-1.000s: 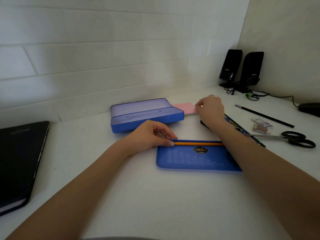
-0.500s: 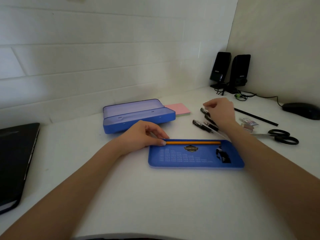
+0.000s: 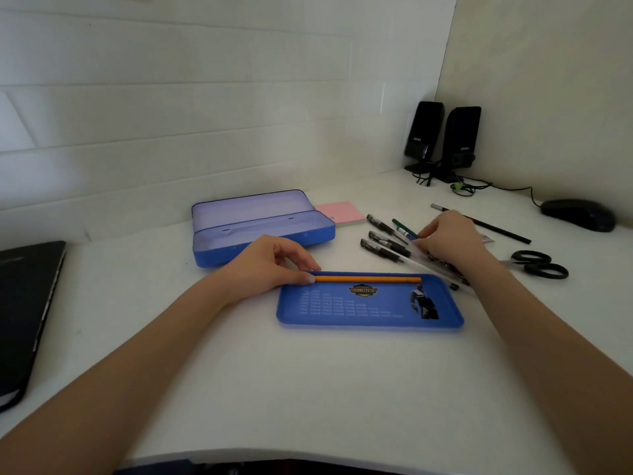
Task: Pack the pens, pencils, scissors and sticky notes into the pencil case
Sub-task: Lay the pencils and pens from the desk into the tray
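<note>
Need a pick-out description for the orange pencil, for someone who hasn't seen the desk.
Start at the flat blue tray on the white desk, in front of the open pencil case. The orange pencil lies along the tray's far edge, its left end under the left hand. It is the only orange stick; the pens and black pencil beyond are dark.

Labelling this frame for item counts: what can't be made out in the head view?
- Pens: the right hand covers their right ends, so the count and any grasp are unclear.
- Small items behind that hand: almost fully hidden, cannot identify.
- Orange pencil: left tip under the left hand fingers.
- Blue tray: print too small to read.
- Notebook: cut off by the left edge.
</note>
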A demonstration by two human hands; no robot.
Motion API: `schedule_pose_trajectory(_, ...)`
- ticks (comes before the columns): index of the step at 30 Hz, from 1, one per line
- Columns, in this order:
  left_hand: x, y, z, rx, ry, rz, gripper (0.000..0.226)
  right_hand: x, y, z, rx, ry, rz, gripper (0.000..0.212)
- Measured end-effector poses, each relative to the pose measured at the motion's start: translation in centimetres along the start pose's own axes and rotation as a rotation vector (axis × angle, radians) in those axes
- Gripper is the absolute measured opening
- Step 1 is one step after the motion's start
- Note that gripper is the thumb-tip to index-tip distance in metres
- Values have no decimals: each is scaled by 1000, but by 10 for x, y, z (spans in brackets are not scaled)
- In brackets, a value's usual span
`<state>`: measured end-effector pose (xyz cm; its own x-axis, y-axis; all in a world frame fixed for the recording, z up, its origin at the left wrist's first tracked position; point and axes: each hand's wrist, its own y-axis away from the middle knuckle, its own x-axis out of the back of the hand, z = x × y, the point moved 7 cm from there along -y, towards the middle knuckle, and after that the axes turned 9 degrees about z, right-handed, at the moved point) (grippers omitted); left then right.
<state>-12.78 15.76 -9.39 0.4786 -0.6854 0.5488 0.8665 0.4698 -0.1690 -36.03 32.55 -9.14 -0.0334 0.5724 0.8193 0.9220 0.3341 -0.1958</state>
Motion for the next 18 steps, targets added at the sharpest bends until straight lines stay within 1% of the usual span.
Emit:
schedule_pose_trajectory(2, 0, 0, 0, 0, -10, 1, 11, -5, -1, 1, -18, -16, -44, 29)
schedule_pose_trajectory(4, 1, -2, -2, 1, -15, 2, 13, -4, 5, -2, 22, -38, -45, 21)
schedule_pose_trajectory(6, 2, -2, -3, 6, -17, 6, 13, 0, 8, -9, 112, -28, 21, 17)
schedule_pose_trajectory(8, 2, -2, -4, 8, -20, 9, 14, 11, 17, -22, 219, -48, 141, 16)
schedule_pose_trajectory(9, 3, -2, -4, 11, -22, 11, 14, 16, 22, -30, 272, -106, 166, 14)
schedule_pose_trajectory(10, 3, -2, -5, 16, -24, 14, 14, 19, 27, -39, 327, -197, 146, 11)
schedule_pose_trajectory(12, 5, -2, -6, 30, -20, 20, 16, 21, 44, -61, 469, -364, 16, 6)
schedule_pose_trajectory(13, 5, -2, -6, 35, -13, 25, 18, 21, 56, -72, 556, -378, -47, 5)
schedule_pose_trajectory(15, 7, -2, -6, 46, 1, 46, 20, 17, 78, -90, 697, -328, -169, 4)
schedule_pose_trajectory(16, 7, -2, -7, 54, 9, 56, 21, 12, 88, -96, 735, -298, -247, 5)
schedule_pose_trajectory(18, 8, -2, -7, 62, 0, 62, 21, 5, 102, -101, 753, -215, -397, 11)
